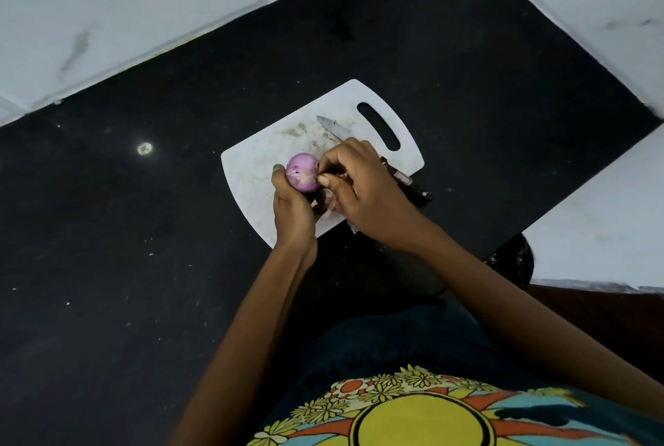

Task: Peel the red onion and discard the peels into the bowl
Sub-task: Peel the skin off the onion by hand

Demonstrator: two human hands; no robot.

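**Red onion held over the cutting board, both hands on it**

The red onion [303, 172] is above the left part of a white plastic cutting board [258, 172], not lying on it. The left hand [293, 210] holds it from below and from the left side, with the fingers curled around the bulb; one fingertip shows at the upper left edge of the onion. The surface that faces the camera is pale purple and smooth, with some thin light lines and a few small dark specks on it.

The right hand [359, 190] comes from the right side. Its thumb and forefinger are curled and meet at the right edge of the onion, where they seem to pinch a small piece of skin; the piece itself is too small to see clearly. Under this hand, a few pale bits of peel [332, 204] lie on the board.

A kitchen knife [336, 129] lies on the board behind the hands. Its blade points to the far left, its middle is hidden by the right hand, and its dark handle [413, 186] passes over the right edge of the board. The board has a handle slot at its far right end and some brownish marks near the blade. It rests on a black countertop [125, 212], which meets white marbled tile walls [107, 14] at the back and right.
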